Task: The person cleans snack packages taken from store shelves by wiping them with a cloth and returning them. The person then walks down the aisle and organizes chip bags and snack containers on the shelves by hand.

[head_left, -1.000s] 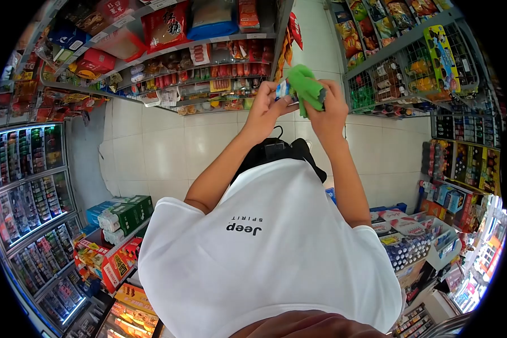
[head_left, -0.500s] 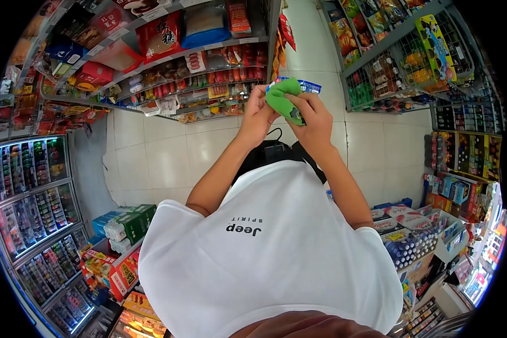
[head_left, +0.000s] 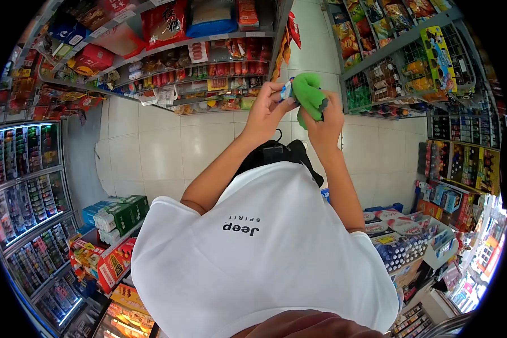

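Above the tiled floor (head_left: 163,147), btwn the snack shelves (head_left: 225,37) and the wire rack (head_left: 400,47), holding two things up in mid-air, well clear of the white shirt (head_left: 253,270). Pinching a small blue-and-white pkt (head_left: 286,90) in the L hand (head_left: 263,116), w/ thumb and fingers closed on it, a grip apt for steadying smth so light. Gripping a green cloth (head_left: 308,92) in the R hand (head_left: 330,119), w/ fingers closed round the lower folds, good for keeping loose fabric bunched, top bent over, right beside the pkt. Can't tell exact contact btwn pkt and cloth, w/ that spot small and partly hidden.
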Motion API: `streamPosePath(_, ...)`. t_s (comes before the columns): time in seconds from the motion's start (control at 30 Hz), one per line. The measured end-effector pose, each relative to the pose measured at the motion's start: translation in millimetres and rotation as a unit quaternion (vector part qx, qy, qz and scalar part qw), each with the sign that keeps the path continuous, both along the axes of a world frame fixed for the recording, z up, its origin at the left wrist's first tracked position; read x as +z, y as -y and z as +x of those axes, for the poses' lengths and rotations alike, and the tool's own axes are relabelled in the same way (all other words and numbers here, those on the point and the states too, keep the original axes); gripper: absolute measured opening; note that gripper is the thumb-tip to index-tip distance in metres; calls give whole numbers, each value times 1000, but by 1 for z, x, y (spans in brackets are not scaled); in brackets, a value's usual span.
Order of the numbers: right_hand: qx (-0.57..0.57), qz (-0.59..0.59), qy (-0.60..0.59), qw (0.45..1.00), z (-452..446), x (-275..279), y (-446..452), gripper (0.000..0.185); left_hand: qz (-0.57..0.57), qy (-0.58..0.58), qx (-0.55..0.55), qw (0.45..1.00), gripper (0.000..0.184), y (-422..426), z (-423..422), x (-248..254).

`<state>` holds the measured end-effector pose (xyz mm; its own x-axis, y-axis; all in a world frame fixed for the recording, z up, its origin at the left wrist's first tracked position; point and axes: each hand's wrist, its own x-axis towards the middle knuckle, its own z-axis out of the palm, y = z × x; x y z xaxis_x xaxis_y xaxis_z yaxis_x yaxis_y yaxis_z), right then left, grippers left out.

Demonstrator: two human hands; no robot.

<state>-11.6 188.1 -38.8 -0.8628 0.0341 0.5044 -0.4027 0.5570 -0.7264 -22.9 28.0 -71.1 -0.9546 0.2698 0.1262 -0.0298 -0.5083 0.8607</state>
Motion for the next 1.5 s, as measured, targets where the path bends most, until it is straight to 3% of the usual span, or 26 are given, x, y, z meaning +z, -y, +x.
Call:
streamPosePath(0.2,102,124,4,987,7,25,11,41,-1,9,-22,1000,43,11,9,-11)
streamPosePath(0.27,128,141,0,982,6,23,2,41,21,66,-23,997,46,15,9,-6)
streamPosePath(0.4,84,176,17,981,9,21,2,37,54,90,-1,995,50,24,11,6)
streamPosePath(0.47,143,218,51,964,14,17,3,38,62,80,17,995,50,28,7,-7)
streamPosePath(0.5,171,238,68,954,17,14,3,39,68,104,30,992,48,32,7,-10)
streamPosePath(0.6,89,230,105,963,16,-3,-17,37,130,172,131,968,46,46,-5,-39)
streamPosePath(0.73,41,224,121,966,16,-44,-65,32,225,252,298,893,28,85,-34,-80)
streamPosePath(0.83,38,275,168,946,28,-61,-85,31,278,237,305,880,21,114,-64,-118)
streamPosePath(0.97,69,286,205,934,46,-94,-98,30,315,256,362,839,30,127,-105,-126)
streamPosePath(1.1,74,264,240,931,61,-130,-113,29,158,350,446,809,32,128,-131,-104)
streamPosePath(1.2,65,248,258,932,68,-140,-121,28,40,224,480,847,29,124,-141,-115)
streamPosePath(1.23,61,243,262,932,70,-146,-126,28,-143,131,534,823,28,126,-150,-134)
streamPosePath(1.27,57,237,266,932,73,-152,-131,28,-229,80,538,807,27,126,-158,-152)
streamPosePath(1.33,52,238,271,931,76,-162,-142,28,-392,-23,531,751,25,131,-149,-130)
streamPosePath(1.43,43,237,281,929,83,-171,-152,27,-421,-148,523,727,24,135,-169,-138)
streamPosePath(1.5,37,236,279,930,85,-174,-156,27,-468,-167,504,706,20,135,-176,-133)
